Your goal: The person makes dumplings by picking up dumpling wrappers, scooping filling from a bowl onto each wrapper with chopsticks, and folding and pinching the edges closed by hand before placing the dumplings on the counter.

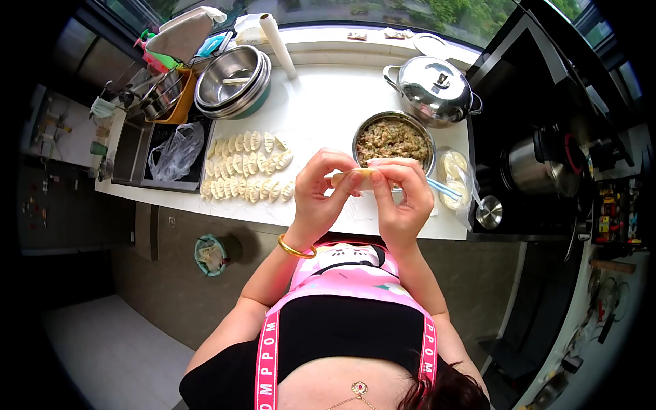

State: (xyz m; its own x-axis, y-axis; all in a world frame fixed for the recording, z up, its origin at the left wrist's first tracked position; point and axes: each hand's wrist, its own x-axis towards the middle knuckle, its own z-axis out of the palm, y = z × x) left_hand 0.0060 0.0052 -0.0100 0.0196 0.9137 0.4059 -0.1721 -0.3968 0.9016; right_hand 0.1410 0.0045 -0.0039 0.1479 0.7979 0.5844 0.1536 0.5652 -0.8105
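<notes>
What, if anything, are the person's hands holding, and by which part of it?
A dumpling: the left hand pinches it toward one end and the right hand toward the other, between thumbs and fingers; its far side is hidden.

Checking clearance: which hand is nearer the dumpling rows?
Left. The left hand is just past the right end of the dumpling rows; the right hand is farther right.

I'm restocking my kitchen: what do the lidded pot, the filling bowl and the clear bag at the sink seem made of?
Lidded pot: metal, probably stainless steel, polished; it throws back mirror-like reflections.
Filling bowl: seemingly stainless steel too; its bare rim looks silvery and shiny.
Clear bag: likely thin, glossy plastic, as it is see-through and crumpled.
</notes>
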